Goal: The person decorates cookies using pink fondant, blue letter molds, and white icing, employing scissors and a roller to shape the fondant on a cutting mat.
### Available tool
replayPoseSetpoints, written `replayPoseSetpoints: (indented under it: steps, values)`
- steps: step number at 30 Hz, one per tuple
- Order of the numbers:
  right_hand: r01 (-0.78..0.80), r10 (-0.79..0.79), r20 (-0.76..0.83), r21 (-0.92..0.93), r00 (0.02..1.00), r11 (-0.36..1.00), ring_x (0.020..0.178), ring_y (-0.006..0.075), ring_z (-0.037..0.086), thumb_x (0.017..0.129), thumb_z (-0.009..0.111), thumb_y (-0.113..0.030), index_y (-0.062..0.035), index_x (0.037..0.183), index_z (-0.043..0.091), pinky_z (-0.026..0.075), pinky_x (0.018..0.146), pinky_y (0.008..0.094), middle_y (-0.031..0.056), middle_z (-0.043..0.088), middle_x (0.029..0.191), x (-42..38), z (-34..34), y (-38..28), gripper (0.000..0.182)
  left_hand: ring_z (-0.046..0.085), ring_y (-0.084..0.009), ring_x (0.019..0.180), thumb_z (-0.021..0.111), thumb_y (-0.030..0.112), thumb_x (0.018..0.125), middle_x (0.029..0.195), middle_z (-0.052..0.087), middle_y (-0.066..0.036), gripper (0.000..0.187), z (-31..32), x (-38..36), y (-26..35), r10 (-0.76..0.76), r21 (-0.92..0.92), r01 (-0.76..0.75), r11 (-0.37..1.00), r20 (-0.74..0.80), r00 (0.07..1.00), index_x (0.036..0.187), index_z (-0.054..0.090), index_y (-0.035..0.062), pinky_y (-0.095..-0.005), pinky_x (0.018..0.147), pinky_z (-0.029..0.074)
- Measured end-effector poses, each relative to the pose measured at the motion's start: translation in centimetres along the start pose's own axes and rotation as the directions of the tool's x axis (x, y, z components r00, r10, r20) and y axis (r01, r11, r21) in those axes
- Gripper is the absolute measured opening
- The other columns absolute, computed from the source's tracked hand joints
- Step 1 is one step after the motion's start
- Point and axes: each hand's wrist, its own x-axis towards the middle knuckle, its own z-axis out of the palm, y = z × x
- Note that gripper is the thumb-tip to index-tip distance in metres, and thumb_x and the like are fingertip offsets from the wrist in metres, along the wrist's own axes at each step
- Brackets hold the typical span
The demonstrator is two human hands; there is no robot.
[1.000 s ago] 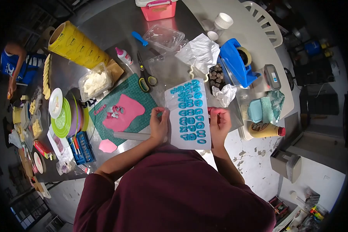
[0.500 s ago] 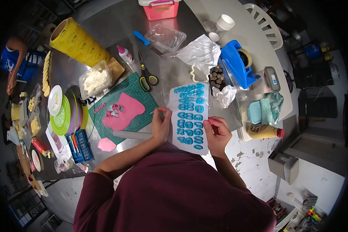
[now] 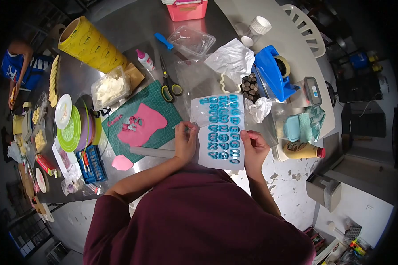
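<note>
To the right of the green cutting mat (image 3: 158,98), a white sheet (image 3: 218,134) bearing rows of blue letters (image 3: 224,129) is held up. The right hand (image 3: 255,151) has thumb and fingertips closed on its right edge; the left hand (image 3: 185,143), between sheet and mat, has fingers curled together at the left edge, though whether they grip it I cannot tell. On the mat lies a pink slab (image 3: 149,126); scissors (image 3: 166,84) lie just beyond its right side.
</note>
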Motion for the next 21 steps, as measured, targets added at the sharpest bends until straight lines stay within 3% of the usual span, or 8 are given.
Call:
replayPoseSetpoints:
  steps: [2,4,6,8,12,14,16,21]
  values:
    - [-0.008,0.001,0.111,0.065,0.994,0.998,0.078,0.0125,0.057,0.075,0.066,0.001,0.0039,0.088,0.061,0.048,0.068,0.0236,0.0087,0.055,0.094,0.0,-0.6,0.1,0.015,0.048,-0.0152,0.077,0.056,0.013,0.086,0.09,0.047,-0.01,0.012,-0.2,0.2,-0.5,0.043,0.057,-0.043,0.997,0.015,0.999,0.087,0.048,0.0035,-0.0258,0.065,0.043]
    - [-0.022,-0.022,0.261,0.163,0.965,0.986,0.087,0.0153,0.056,0.072,0.066,0.005,0.0038,0.098,0.06,0.048,0.076,0.0271,0.0102,0.051,0.105,-0.2,-1.2,-0.5,0.027,0.047,-0.0132,0.077,0.054,0.012,0.086,0.089,0.046,-0.008,0.012,-0.4,0.1,-0.6,-0.068,-0.103,0.072,0.992,0.043,0.997,0.087,0.047,0.0034,-0.025,0.065,0.043]
    - [-0.076,-0.079,0.552,0.251,0.83,0.965,0.116,0.0231,0.04,0.053,0.076,0.009,0.0011,0.123,0.045,0.036,0.098,0.0376,0.0102,0.031,0.128,-0.3,-2.1,-0.7,0.077,0.047,-0.0111,0.077,0.053,0.011,0.087,0.089,0.046,-0.006,0.011,-0.5,0.1,0.0,-0.123,-0.197,0.133,0.971,0.063,0.99,0.088,0.046,0.0034,-0.0241,0.065,0.042]
    - [0.005,-0.164,0.69,0.227,0.705,0.974,0.121,0.0245,0.034,0.046,0.083,0.001,-0.0001,0.127,0.04,0.031,0.102,0.0387,0.0105,0.028,0.129,-0.1,-2.4,-1.9,0.092,0.046,-0.0091,0.077,0.051,0.011,0.088,0.089,0.046,-0.005,0.01,-0.5,0.1,1.4,-0.128,-0.227,0.138,0.964,0.059,0.99,0.089,0.045,0.0036,-0.0229,0.065,0.042]
    - [0.156,-0.183,0.701,0.103,0.69,0.982,0.122,0.0246,0.032,0.044,0.086,-0.008,0.0006,0.128,0.039,0.03,0.102,0.0368,0.0118,0.031,0.129,0.6,-2.5,-1.5,0.097,0.045,-0.0073,0.077,0.05,0.008,0.089,0.088,0.046,-0.004,0.008,-0.1,0.6,2.2,-0.14,-0.31,0.143,0.94,0.033,0.99,0.09,0.044,0.0033,-0.0211,0.066,0.041]
    - [0.267,-0.284,0.626,0.124,0.727,0.956,0.114,0.0241,0.042,0.043,0.087,-0.012,0.0035,0.121,0.047,0.038,0.094,0.0354,0.0127,0.039,0.123,1.2,-2.2,-1.5,0.088,0.045,-0.007,0.077,0.05,0.007,0.088,0.087,0.047,-0.003,0.007,0.0,1.0,2.9,-0.124,-0.385,0.122,0.915,0.019,0.992,0.089,0.044,0.0033,-0.0202,0.067,0.04]
    - [0.357,-0.358,0.562,0.117,0.746,0.927,0.109,0.0231,0.047,0.043,0.087,-0.014,0.0044,0.116,0.051,0.043,0.09,0.0341,0.0124,0.044,0.119,1.7,-1.8,-1.4,0.083,0.044,-0.0064,0.079,0.051,0.008,0.088,0.086,0.047,-0.001,0.007,-0.3,1.4,3.0,-0.116,-0.261,0.132,0.956,0.077,0.99,0.089,0.045,0.0044,-0.0195,0.071,0.038]
    - [0.309,-0.355,0.304,0.192,0.884,0.932,0.092,0.0181,0.056,0.055,0.083,-0.017,0.0041,0.11,0.057,0.047,0.078,0.027,0.0122,0.05,0.113,2.9,-0.7,-1.4,0.065,0.046,-0.0058,0.072,0.054,0.009,0.087,0.079,0.05,0.001,0.008,-0.6,2.2,4.9,-0.185,-0.399,0.227,0.888,0.143,0.972,0.087,0.048,0.005,-0.0186,0.064,0.039]
